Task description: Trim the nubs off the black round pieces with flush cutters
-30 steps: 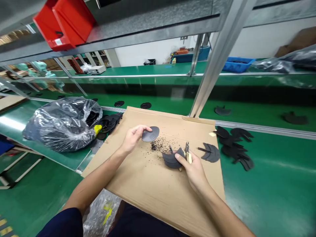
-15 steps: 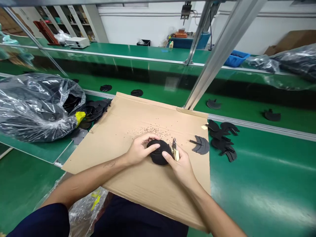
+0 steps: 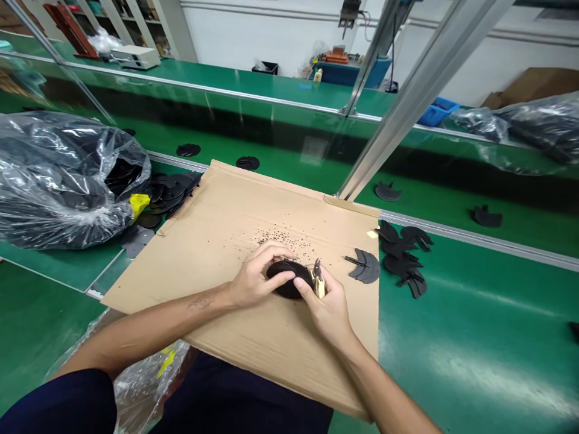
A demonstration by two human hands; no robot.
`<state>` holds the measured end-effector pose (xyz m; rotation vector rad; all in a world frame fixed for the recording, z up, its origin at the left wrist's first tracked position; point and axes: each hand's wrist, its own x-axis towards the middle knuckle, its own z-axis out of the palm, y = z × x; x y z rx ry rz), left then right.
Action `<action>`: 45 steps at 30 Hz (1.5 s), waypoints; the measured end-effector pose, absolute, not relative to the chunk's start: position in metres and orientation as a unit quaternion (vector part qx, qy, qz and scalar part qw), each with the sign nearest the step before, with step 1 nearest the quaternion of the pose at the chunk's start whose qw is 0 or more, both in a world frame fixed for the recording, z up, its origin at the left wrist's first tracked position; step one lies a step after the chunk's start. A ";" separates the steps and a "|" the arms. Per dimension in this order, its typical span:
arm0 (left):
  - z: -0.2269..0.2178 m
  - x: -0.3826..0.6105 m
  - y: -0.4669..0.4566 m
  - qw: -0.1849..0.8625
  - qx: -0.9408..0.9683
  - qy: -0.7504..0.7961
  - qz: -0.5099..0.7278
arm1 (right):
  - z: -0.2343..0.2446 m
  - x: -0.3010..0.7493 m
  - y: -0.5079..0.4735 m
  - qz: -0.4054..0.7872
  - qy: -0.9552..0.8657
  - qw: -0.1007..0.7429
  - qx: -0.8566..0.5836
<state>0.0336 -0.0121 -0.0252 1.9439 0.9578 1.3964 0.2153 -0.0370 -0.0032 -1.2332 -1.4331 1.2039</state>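
A round black plastic disc (image 3: 287, 290) is held between my two hands over the sheet of cardboard (image 3: 244, 328). My left hand (image 3: 254, 278) is closed on the disc's left edge, its thumb pressed on the face. On the right edge, my right hand (image 3: 326, 306) pinches the disc with its thumb. Cutting nippers (image 3: 318, 282) with pale yellow handles also sit in that hand, jaws pointing up and away from the disc. Beyond the hands, small black specks (image 3: 283, 240) are scattered across the cardboard. A notched black part (image 3: 364, 266) lies to the right of my right hand.
Several black parts (image 3: 404, 253) are heaped on the green bench right of the cardboard. At left stands a clear plastic bag (image 3: 58, 181) of black parts, beside a pile of discs (image 3: 169, 193). A metal post (image 3: 407, 105) rises behind the cardboard's far right corner.
The disc has been tilted, so it now shows a smoother, narrower face. Both hands keep their hold with the thumbs closer together. The view has shifted slightly.
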 end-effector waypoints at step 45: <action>-0.011 0.018 -0.008 0.278 0.795 0.246 0.479 | 0.000 0.217 -0.037 0.406 -0.707 0.403 -0.415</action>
